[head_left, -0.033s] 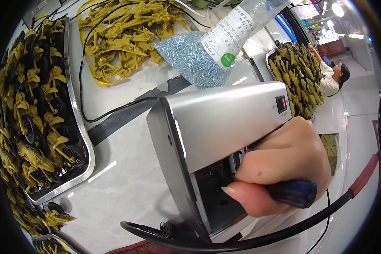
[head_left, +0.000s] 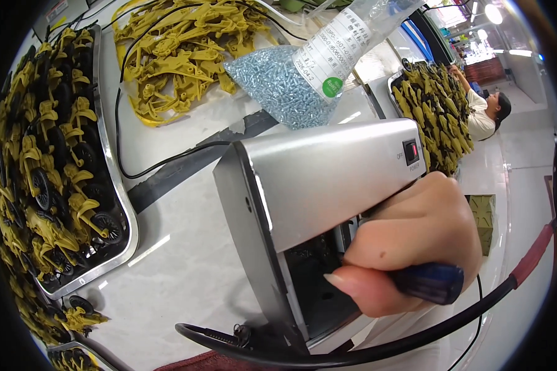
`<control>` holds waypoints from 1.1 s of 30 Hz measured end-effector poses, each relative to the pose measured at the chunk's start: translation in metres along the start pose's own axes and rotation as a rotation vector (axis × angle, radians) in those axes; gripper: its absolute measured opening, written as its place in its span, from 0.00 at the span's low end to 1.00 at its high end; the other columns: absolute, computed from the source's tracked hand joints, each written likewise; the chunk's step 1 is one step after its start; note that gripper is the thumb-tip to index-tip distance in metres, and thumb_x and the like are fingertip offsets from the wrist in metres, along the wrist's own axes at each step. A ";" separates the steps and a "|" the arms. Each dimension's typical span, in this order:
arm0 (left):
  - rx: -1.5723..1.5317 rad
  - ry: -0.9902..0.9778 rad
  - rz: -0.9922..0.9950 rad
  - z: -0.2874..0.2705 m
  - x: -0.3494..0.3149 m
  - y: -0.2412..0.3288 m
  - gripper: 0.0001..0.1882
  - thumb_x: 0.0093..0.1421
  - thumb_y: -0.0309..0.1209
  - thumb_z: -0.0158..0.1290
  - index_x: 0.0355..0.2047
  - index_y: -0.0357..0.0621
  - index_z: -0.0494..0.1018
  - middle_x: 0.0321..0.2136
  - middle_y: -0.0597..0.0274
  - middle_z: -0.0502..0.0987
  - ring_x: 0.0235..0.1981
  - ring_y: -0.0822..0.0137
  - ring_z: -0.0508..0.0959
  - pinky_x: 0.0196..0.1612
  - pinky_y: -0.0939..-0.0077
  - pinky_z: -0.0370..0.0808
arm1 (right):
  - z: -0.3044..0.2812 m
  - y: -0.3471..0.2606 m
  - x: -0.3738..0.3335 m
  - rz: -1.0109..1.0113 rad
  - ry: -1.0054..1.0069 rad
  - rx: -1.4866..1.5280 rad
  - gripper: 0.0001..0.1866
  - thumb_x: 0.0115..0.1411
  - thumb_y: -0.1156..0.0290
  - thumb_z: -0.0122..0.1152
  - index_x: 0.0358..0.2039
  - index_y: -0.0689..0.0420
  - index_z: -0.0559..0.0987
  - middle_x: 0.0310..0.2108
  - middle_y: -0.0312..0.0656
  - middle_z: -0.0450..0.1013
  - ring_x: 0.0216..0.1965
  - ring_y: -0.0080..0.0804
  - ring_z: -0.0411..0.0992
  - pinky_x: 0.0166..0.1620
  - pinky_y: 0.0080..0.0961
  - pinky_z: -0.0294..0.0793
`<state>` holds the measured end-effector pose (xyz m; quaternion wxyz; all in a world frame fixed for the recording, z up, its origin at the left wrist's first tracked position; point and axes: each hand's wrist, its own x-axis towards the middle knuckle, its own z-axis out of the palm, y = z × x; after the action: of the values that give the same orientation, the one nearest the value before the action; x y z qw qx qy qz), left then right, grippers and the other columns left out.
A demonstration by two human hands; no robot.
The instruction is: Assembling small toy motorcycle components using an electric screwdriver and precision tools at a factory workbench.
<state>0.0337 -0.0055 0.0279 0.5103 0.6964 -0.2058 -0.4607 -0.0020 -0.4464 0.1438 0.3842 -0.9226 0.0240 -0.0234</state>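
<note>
Where the surface stretches to your left, a metal tray carries heaped yellow parts with black wheels, and a loose yellow piece lies just beside its near end. To the right and farther off, a pile of yellow pieces spreads out, with a clear bag of small metallic bits next to it. Near you, right of the bag, stands a silver box, its switch glowing red and its near side open and dark inside. At that opening is your right hand, its fingers curled closed around a blue handle, your thumb tip pointing left. Your left hand is out of view, so its fingers you cannot tell. A black cable curves along the near side. Far right, a co-worker reaches to another heaped tray.
</note>
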 end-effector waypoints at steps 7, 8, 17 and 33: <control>-0.017 -0.005 0.014 -0.002 0.001 0.001 0.14 0.61 0.35 0.48 0.27 0.35 0.72 0.16 0.62 0.71 0.15 0.74 0.68 0.20 0.78 0.65 | 0.001 -0.003 -0.006 -0.082 0.287 -0.049 0.11 0.52 0.73 0.64 0.15 0.59 0.75 0.11 0.36 0.68 0.08 0.24 0.64 0.12 0.22 0.59; -0.014 -0.003 0.012 0.000 0.001 0.002 0.14 0.61 0.35 0.48 0.27 0.35 0.72 0.16 0.62 0.71 0.15 0.74 0.68 0.20 0.78 0.65 | -0.004 -0.006 -0.006 -0.048 0.230 -0.035 0.11 0.52 0.73 0.64 0.15 0.60 0.74 0.10 0.36 0.68 0.08 0.24 0.63 0.12 0.22 0.58; -0.013 0.018 0.021 0.002 -0.001 0.003 0.13 0.62 0.33 0.48 0.26 0.34 0.71 0.16 0.64 0.71 0.15 0.75 0.67 0.20 0.78 0.65 | 0.005 -0.002 0.004 0.019 0.034 -0.005 0.09 0.47 0.77 0.65 0.14 0.61 0.74 0.09 0.40 0.64 0.10 0.37 0.63 0.16 0.29 0.59; -0.051 -0.031 -0.001 -0.001 0.002 0.002 0.14 0.61 0.36 0.48 0.28 0.35 0.71 0.18 0.64 0.70 0.17 0.74 0.67 0.22 0.78 0.65 | -0.001 -0.009 0.000 0.013 0.017 -0.023 0.10 0.48 0.76 0.65 0.14 0.60 0.74 0.10 0.39 0.64 0.09 0.36 0.63 0.15 0.28 0.59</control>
<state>0.0363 -0.0072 0.0292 0.5244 0.6762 -0.2015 -0.4767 -0.0022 -0.4408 0.1503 0.3735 -0.9266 0.0336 -0.0285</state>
